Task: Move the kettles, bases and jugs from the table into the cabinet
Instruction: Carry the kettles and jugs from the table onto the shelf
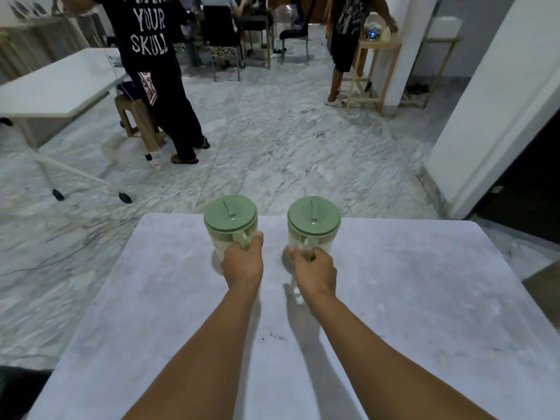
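Gripping jug handles point(244, 240) (fingers point(257, 239) wrapped round)

Marble-floored workroom: folding tables point(54, 86), chairs point(222, 34), people.

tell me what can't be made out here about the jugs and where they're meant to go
- Jug handles, head view: the left hand and right hand cover them, so the grip is mostly hidden.
- Contents: the green lids on the left jug and right jug hide the inside.
- Jug bases: hidden behind the hands, so lifted or resting on the table is unclear.
- Cabinet, kettles, bases: none in view.
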`<action>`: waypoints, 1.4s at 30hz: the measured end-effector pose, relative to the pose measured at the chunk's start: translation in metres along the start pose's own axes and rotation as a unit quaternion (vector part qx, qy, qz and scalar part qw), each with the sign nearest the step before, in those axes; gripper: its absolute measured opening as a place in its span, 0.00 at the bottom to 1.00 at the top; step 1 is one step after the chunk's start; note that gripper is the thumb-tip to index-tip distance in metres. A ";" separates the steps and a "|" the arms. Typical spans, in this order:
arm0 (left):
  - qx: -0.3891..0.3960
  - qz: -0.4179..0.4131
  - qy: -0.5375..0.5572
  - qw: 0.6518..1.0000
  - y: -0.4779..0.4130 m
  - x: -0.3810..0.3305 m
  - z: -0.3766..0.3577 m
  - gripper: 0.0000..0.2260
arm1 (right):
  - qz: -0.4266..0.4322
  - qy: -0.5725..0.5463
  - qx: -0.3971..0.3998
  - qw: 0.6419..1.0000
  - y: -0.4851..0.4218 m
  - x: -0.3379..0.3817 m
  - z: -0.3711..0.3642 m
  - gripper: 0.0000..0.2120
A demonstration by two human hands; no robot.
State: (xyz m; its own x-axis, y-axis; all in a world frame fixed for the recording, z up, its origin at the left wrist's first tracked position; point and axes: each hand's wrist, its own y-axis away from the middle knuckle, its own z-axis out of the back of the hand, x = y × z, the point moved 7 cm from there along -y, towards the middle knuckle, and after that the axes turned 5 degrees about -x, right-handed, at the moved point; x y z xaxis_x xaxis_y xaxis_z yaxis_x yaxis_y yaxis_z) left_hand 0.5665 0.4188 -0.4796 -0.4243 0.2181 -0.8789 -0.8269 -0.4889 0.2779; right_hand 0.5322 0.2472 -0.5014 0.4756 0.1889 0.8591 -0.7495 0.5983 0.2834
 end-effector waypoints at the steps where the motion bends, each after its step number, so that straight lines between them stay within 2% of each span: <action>1: 0.002 -0.005 0.010 1.000 0.000 -0.002 0.001 0.19 | 0.001 -0.006 0.000 1.000 0.000 0.001 0.002 0.14; 6: 0.014 -0.041 0.039 0.998 0.014 -0.032 0.013 0.18 | -0.008 -0.047 -0.040 0.998 0.012 0.020 0.037 0.16; 9: 0.049 -0.075 0.081 0.993 0.041 -0.064 0.020 0.19 | -0.006 -0.089 -0.087 0.992 0.036 0.037 0.071 0.25; 11: 0.078 -0.104 0.111 0.985 0.067 -0.088 0.027 0.20 | 0.007 -0.119 -0.123 0.985 0.059 0.048 0.101 0.28; 16: 0.165 -0.198 0.155 0.954 0.169 -0.145 0.048 0.21 | 0.042 -0.196 -0.259 0.945 0.143 0.064 0.213 0.21; 19: 0.226 -0.235 0.185 0.927 0.242 -0.168 0.058 0.22 | 0.072 -0.189 -0.362 0.910 0.209 0.065 0.292 0.22; 24: 0.380 -0.268 0.217 0.858 0.391 -0.188 0.057 0.21 | 0.085 -0.166 -0.536 0.824 0.327 0.049 0.429 0.29; 28: 0.527 -0.242 0.253 0.774 0.525 -0.185 0.064 0.17 | 0.072 -0.147 -0.661 0.733 0.425 0.017 0.524 0.31; 30: 0.590 -0.217 0.270 0.730 0.588 -0.179 0.071 0.15 | 0.071 -0.139 -0.707 0.690 0.468 -0.001 0.561 0.30; 34: 0.650 -0.244 0.250 0.675 0.694 -0.161 0.077 0.15 | 0.069 -0.139 -0.763 0.627 0.537 -0.041 0.623 0.26; 37: 0.693 -0.260 0.234 0.630 0.763 -0.139 0.076 0.15 | 0.064 -0.139 -0.787 0.598 0.575 -0.073 0.662 0.24; 42: 0.713 -0.296 0.216 0.598 0.855 -0.114 0.046 0.17 | 0.068 -0.133 -0.782 0.605 0.590 -0.127 0.727 0.24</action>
State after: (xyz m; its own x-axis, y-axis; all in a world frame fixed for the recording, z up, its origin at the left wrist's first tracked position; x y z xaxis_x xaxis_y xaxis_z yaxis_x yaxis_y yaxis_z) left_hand -0.1089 0.0146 -0.1240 -0.0209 -0.3937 -0.9190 -0.3894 0.8498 -0.3552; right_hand -0.3049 0.0102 -0.1335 0.2117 0.3125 0.9260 0.6777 0.6358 -0.3695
